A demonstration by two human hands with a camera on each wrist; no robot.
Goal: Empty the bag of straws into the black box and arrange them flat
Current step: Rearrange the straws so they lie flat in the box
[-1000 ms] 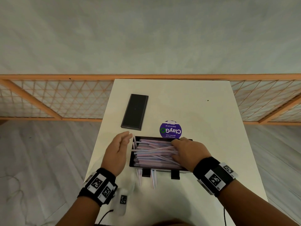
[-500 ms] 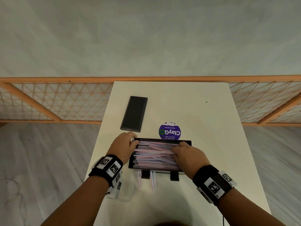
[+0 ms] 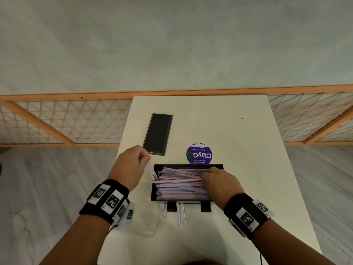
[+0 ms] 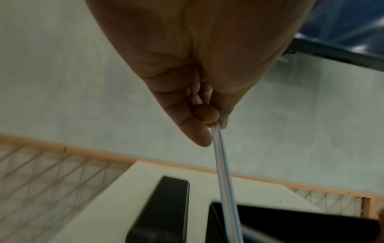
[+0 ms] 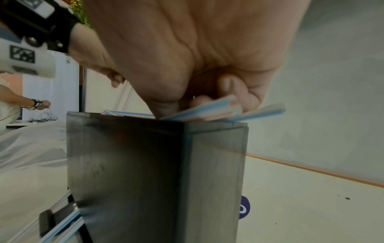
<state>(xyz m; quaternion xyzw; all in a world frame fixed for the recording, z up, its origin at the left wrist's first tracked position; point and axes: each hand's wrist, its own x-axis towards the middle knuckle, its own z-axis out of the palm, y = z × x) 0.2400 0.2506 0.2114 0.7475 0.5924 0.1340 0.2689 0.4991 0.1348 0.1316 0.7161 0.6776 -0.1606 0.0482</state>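
Note:
The black box [image 3: 188, 165] stands on the white table [image 3: 238, 134], piled with pink and blue striped straws [image 3: 179, 185] lying mostly lengthwise. My left hand [image 3: 146, 157] is raised just off the box's left end and pinches a straw [image 4: 221, 164] between thumb and forefinger. That straw [image 3: 151, 171] slants down into the box's left corner. My right hand [image 3: 208, 174] lies on the pile at the right end. Its thumb and curled fingers [image 5: 227, 86] hold the straw ends [image 5: 207, 108] above the box wall [image 5: 129, 164].
A black lid [image 3: 158, 133] lies behind and left of the box, with a purple round sticker [image 3: 199, 154] right behind it. Up to 3 loose straws [image 3: 179, 215] and a clear bag [image 3: 148, 224] lie at the table's front. An orange lattice rail [image 3: 66, 121] runs behind.
My left hand went from open beside the box to its left end, pinched a straw and lifted it up and leftwards. My right hand stayed on the pile.

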